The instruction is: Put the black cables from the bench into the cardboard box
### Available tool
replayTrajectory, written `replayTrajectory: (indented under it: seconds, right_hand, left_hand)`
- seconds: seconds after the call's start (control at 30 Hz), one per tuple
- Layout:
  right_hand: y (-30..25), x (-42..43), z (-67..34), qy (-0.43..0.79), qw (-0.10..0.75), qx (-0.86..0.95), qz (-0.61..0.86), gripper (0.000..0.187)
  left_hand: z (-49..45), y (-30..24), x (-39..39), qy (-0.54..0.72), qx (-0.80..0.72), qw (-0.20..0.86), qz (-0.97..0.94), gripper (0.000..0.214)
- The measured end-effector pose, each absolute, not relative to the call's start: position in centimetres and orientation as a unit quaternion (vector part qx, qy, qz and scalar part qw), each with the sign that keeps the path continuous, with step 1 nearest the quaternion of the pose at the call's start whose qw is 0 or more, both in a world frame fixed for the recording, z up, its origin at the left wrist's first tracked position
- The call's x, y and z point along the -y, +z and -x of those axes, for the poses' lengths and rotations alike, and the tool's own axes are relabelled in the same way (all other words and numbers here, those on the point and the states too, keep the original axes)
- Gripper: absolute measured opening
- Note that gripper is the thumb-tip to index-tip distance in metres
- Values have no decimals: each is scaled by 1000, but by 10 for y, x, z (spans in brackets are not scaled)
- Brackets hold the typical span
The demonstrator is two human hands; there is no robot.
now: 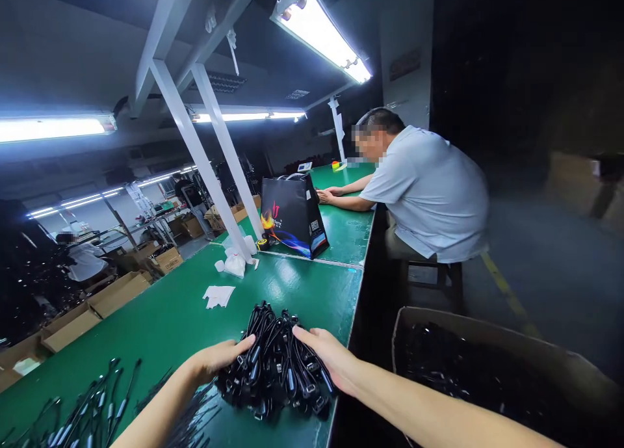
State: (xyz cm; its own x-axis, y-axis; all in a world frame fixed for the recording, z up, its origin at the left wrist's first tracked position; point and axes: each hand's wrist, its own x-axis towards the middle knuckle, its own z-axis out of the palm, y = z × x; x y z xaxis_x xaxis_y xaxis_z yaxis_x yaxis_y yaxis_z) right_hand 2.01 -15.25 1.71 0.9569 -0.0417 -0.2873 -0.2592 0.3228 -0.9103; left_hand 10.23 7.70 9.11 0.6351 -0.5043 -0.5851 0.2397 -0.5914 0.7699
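A person's left hand and right hand are grasping opposite sides of a bundle of black cables at the right-hand edge of a green worktable, thumbs lying on top, other fingers mostly hidden. Loose black cables are lying to the left. The person seems to be gathering the bundle; moving it next would call for keeping both sides firmly supported.

Wearer's two hands, one black bag
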Motion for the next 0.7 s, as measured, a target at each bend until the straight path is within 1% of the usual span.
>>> replayTrajectory:
  seconds: [0.13,0.27,0.43,0.5,0.57,0.7]
  right_hand:
    - [19,145,-13,142,818,-120,545,45]
    - [21,137,-7,208,818,-102,526,46]
    - [27,120,-7,258,810,-83,520,48]
    - [31,114,-10,268,805,-75,524,46]
    - [35,110,-13,290,798,-61,524,42]
    - [38,108,-16,340,788,-29,511,44]
  left_hand:
    - [-41,92,-79,-425,33,502,-752,71]
    - [2,91,-79,-421,-44,596,-682,70]
    - [21,83,-77,-382,-148,693,-593,69]
    - [24,80,-75,-353,-157,738,-552,65]
    - [27,79,-74,-339,-156,762,-529,64]
    - [31,74,-75,-320,-177,797,-481,65]
